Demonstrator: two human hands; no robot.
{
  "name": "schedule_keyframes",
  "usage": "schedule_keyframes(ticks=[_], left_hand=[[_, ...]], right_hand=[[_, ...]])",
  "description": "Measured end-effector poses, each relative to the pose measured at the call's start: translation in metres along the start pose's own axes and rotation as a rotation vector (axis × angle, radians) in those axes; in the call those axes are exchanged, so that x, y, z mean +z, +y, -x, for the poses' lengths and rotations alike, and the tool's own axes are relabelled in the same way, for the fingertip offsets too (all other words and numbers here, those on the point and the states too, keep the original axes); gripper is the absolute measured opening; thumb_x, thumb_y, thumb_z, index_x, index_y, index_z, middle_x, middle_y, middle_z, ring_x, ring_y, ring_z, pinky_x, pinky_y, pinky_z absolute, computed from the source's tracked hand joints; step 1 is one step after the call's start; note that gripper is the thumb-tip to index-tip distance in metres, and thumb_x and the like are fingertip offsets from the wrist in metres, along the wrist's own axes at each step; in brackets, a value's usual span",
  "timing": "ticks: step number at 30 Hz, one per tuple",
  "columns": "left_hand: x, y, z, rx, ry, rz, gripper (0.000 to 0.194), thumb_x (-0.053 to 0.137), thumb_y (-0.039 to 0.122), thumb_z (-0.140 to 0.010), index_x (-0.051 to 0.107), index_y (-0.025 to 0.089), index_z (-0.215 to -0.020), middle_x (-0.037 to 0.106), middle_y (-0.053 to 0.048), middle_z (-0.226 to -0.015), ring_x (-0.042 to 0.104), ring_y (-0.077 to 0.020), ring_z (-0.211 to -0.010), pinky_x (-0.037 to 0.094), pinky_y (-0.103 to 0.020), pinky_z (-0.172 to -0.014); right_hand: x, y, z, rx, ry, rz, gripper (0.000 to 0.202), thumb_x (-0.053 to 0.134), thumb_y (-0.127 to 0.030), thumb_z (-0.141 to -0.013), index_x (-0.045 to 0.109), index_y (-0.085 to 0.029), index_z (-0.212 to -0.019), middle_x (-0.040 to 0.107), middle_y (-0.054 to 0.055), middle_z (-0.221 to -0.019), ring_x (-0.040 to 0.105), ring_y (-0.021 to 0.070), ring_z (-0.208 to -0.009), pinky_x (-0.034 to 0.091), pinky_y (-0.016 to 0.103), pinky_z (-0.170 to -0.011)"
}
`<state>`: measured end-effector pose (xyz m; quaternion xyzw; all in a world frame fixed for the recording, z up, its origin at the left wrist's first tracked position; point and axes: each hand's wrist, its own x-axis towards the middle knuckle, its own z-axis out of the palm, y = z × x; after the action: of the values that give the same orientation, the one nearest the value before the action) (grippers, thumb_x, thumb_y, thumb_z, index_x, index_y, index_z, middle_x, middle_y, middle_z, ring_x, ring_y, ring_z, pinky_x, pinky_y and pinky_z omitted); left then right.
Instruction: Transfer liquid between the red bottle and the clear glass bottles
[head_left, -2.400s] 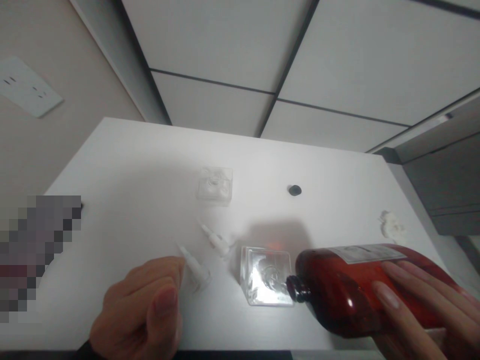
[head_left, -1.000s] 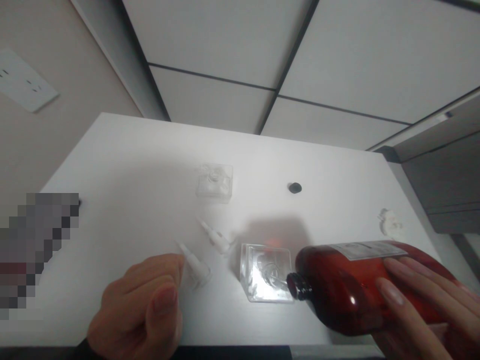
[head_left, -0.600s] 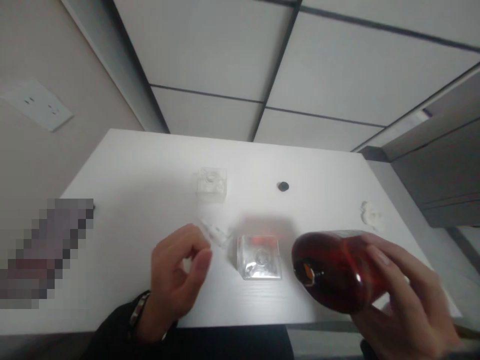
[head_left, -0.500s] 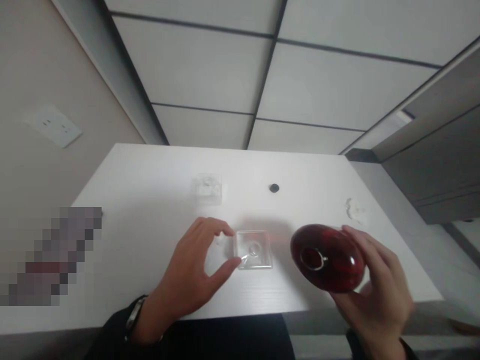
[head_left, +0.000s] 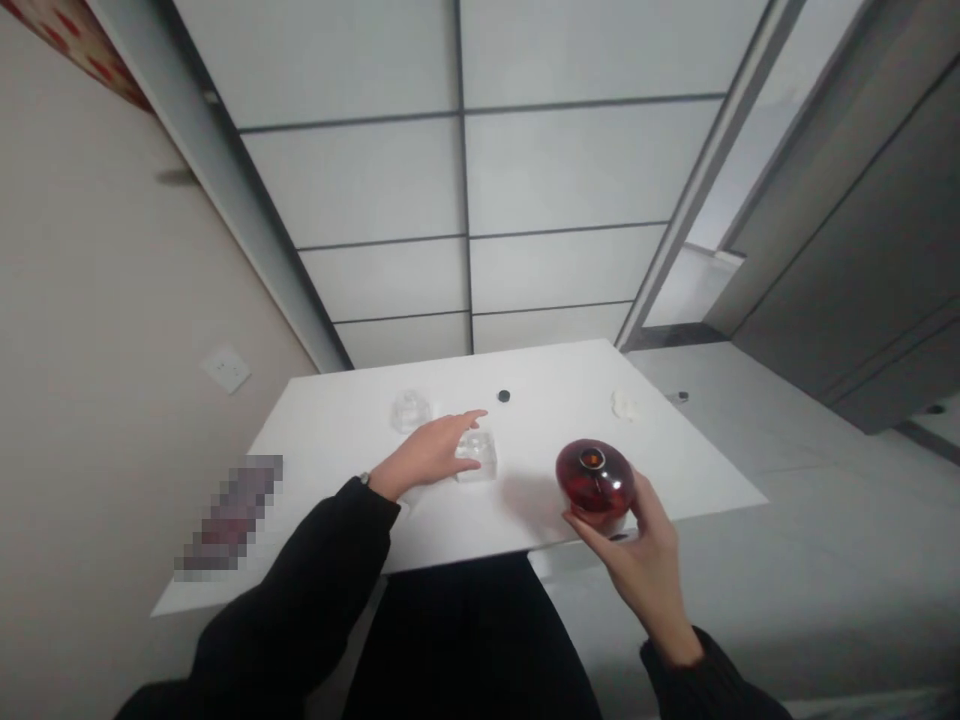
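Note:
My right hand (head_left: 645,545) grips a round, dark red glass vessel (head_left: 598,480) from its right side, fingers and thumb around its lower part. A small ringed opening shows on top of the vessel. My left hand (head_left: 435,455) reaches over the table with fingers and thumb apart, beside a small clear square glass piece (head_left: 481,460). Whether its fingertips touch that piece I cannot tell. Behind my left hand stands another clear glass piece (head_left: 410,410). A small dark round object (head_left: 504,396) lies farther back.
The white table (head_left: 555,370) has a small white item (head_left: 623,405) at its right. A blurred, pixelated object (head_left: 232,515) lies at the left edge. Behind are sliding panels (head_left: 555,180), and a wall socket (head_left: 226,369) is at the left.
The view has lifted and pulled back, showing more of the panels and floor. The red vessel now appears more upright in my right hand. My left hand has moved more over the near clear piece.

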<state>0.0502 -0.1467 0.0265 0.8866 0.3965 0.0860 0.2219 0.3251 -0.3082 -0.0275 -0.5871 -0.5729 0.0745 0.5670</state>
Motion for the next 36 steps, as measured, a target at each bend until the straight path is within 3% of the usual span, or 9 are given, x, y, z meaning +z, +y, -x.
schedule_keyframes(ticks=[7,11,15,18,21,24,30,33,36], left_hand=[[-0.001,-0.016,-0.036,-0.029,0.036,-0.035,0.082,0.084,0.029,-0.087,0.047,0.021,-0.16,0.07,-0.018,-0.15,0.066,-0.0365,-0.14,0.05,-0.046,-0.115],[-0.014,-0.032,-0.045,-0.024,0.132,-0.016,0.083,0.081,0.039,-0.089,0.044,0.023,-0.162,0.051,-0.017,-0.17,0.049,-0.0345,-0.156,0.037,-0.048,-0.128],[-0.047,-0.066,-0.027,-0.086,0.253,0.001,0.083,0.069,0.052,-0.097,0.035,0.023,-0.167,0.037,-0.017,-0.178,0.035,-0.0356,-0.164,0.023,-0.052,-0.135],[-0.065,-0.095,-0.002,-0.159,0.238,0.026,0.096,0.075,0.058,-0.089,0.036,0.018,-0.167,0.037,-0.021,-0.177,0.035,-0.04,-0.163,0.025,-0.055,-0.134],[-0.063,-0.116,0.016,-0.209,0.177,0.064,0.107,0.088,0.057,-0.073,0.044,0.017,-0.162,0.044,-0.024,-0.173,0.046,-0.0419,-0.157,0.037,-0.053,-0.129],[-0.05,-0.124,0.019,-0.237,0.182,0.096,0.099,0.089,0.047,-0.072,0.051,0.014,-0.157,0.053,-0.025,-0.166,0.058,-0.0393,-0.148,0.045,-0.049,-0.124],[-0.043,-0.108,0.019,-0.246,0.328,0.143,0.064,0.08,0.037,-0.084,0.063,0.016,-0.142,0.071,-0.019,-0.146,0.069,-0.0358,-0.131,0.051,-0.052,-0.117],[-0.038,-0.081,0.035,-0.203,0.375,0.171,0.063,0.077,0.039,-0.089,0.061,0.019,-0.146,0.068,-0.016,-0.151,0.066,-0.0344,-0.135,0.049,-0.052,-0.12],[-0.014,-0.046,0.058,-0.148,0.344,0.195,0.061,0.082,0.04,-0.088,0.065,0.023,-0.144,0.07,-0.011,-0.148,0.065,-0.0334,-0.138,0.047,-0.05,-0.123]], right_hand=[[-0.006,0.009,0.012,0.02,0.029,-0.029,0.063,0.087,-0.053,-0.086,0.065,-0.02,-0.135,0.074,0.014,-0.127,0.072,0.0349,-0.118,0.06,0.052,-0.103],[-0.006,0.013,0.018,0.025,0.027,-0.021,0.063,0.084,-0.053,-0.088,0.065,-0.022,-0.138,0.074,0.013,-0.128,0.073,0.0355,-0.117,0.061,0.051,-0.101],[-0.01,0.023,0.022,0.016,-0.001,-0.016,0.061,0.085,-0.051,-0.087,0.067,-0.023,-0.138,0.076,0.011,-0.129,0.075,0.036,-0.116,0.063,0.049,-0.099],[-0.009,0.029,0.024,-0.003,-0.046,0.001,0.062,0.087,-0.048,-0.086,0.067,-0.024,-0.139,0.077,0.009,-0.128,0.076,0.035,-0.115,0.063,0.046,-0.1],[-0.001,0.025,0.025,0.051,-0.042,-0.006,0.061,0.081,-0.054,-0.091,0.064,-0.026,-0.141,0.074,0.009,-0.132,0.073,0.0357,-0.121,0.06,0.049,-0.106],[0.009,0.018,0.027,0.134,-0.026,-0.042,0.062,0.078,-0.061,-0.092,0.064,-0.025,-0.141,0.072,0.01,-0.134,0.069,0.0376,-0.127,0.055,0.053,-0.113],[0.009,0.029,0.021,0.001,-0.074,0.029,0.057,0.08,-0.051,-0.093,0.064,-0.026,-0.141,0.074,0.009,-0.132,0.074,0.0344,-0.119,0.062,0.045,-0.104],[0.001,0.037,0.019,-0.089,-0.114,0.097,0.06,0.081,-0.049,-0.093,0.062,-0.025,-0.144,0.075,0.009,-0.131,0.075,0.034,-0.116,0.064,0.043,-0.099],[-0.003,0.038,0.017,-0.08,-0.101,0.126,0.061,0.078,-0.056,-0.094,0.063,-0.023,-0.143,0.074,0.011,-0.131,0.074,0.0345,-0.117,0.063,0.044,-0.101]])
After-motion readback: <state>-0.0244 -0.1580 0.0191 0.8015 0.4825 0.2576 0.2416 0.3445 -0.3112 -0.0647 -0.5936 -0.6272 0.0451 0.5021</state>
